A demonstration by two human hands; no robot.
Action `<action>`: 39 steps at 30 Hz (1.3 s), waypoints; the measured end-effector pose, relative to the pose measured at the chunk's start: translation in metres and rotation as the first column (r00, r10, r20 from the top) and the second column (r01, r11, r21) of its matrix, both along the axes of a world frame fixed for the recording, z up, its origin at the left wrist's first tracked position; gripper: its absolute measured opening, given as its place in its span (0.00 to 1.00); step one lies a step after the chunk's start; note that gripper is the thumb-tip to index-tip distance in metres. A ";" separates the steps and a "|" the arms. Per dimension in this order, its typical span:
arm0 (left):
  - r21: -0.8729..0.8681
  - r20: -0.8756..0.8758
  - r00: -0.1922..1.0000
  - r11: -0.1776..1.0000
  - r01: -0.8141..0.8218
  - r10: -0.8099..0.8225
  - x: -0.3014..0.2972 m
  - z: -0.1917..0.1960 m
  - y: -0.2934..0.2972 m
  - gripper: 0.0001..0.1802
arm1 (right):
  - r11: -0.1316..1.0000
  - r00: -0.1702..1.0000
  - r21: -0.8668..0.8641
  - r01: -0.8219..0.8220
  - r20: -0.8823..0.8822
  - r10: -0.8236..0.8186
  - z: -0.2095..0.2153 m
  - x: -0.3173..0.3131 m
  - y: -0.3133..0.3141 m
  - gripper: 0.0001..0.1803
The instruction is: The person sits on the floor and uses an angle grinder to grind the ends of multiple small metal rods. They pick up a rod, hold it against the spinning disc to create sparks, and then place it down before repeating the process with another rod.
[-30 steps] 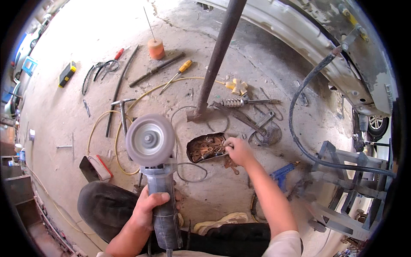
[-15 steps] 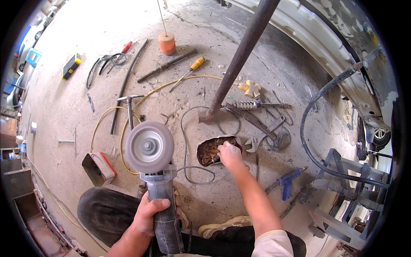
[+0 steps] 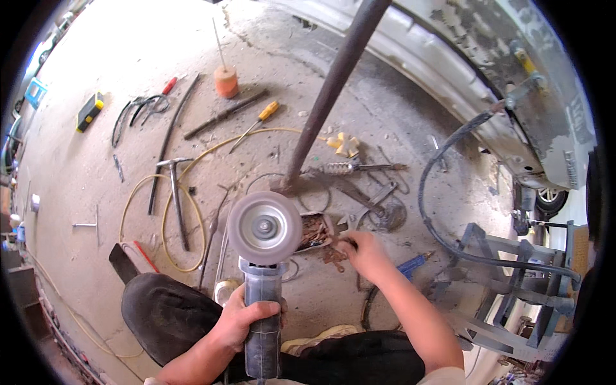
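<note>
My left hand (image 3: 242,318) is wrapped round the body of an angle grinder (image 3: 263,340), held upright with its round grey disc toward the top. Just right of the disc lies an open container (image 3: 332,226) full of rusty scraps, partly hidden behind the disc. Beside its right side is my right hand (image 3: 367,255), fingers pinched together at a small dark piece too unclear to name. Some reddish-brown scraps (image 3: 333,258) lie on the floor below those fingers.
A brown metal pole (image 3: 330,90) slants down to the floor ahead. Around lie a hammer (image 3: 176,199), a yellow-handled screwdriver (image 3: 256,125), an adjustable wrench (image 3: 378,199) and a blue air gun (image 3: 414,264). A black hose (image 3: 427,192) and metal frame (image 3: 500,276) stand right.
My right hand has come out of the container to its right side, and scraps now lie on the floor there. The grinder has shifted right, covering part of the container.
</note>
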State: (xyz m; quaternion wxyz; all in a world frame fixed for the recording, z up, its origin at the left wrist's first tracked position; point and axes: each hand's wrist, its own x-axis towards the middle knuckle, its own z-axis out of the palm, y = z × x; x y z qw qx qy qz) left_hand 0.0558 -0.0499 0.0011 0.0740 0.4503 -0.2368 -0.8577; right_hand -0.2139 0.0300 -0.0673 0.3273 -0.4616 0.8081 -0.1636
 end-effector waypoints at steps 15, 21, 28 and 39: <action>-0.090 -0.092 0.952 0.955 0.283 -0.291 -0.042 -0.006 0.042 0.22 | 0.684 0.703 -0.282 0.672 0.534 -0.470 0.133 0.020 0.089 0.11; -0.084 -0.121 0.954 0.960 0.266 -0.274 -0.036 -0.012 0.050 0.23 | 0.773 0.724 -0.205 0.601 0.549 -0.418 0.128 0.026 0.095 0.10; -0.040 -0.097 0.949 0.953 0.299 -0.301 -0.041 -0.005 0.046 0.26 | 0.757 0.620 -0.063 0.650 0.621 -0.480 0.134 0.033 0.084 0.07; -0.047 -0.101 0.941 0.947 0.319 -0.322 -0.045 -0.007 0.050 0.27 | 0.719 0.497 0.009 0.695 0.717 -0.489 0.127 0.029 0.078 0.11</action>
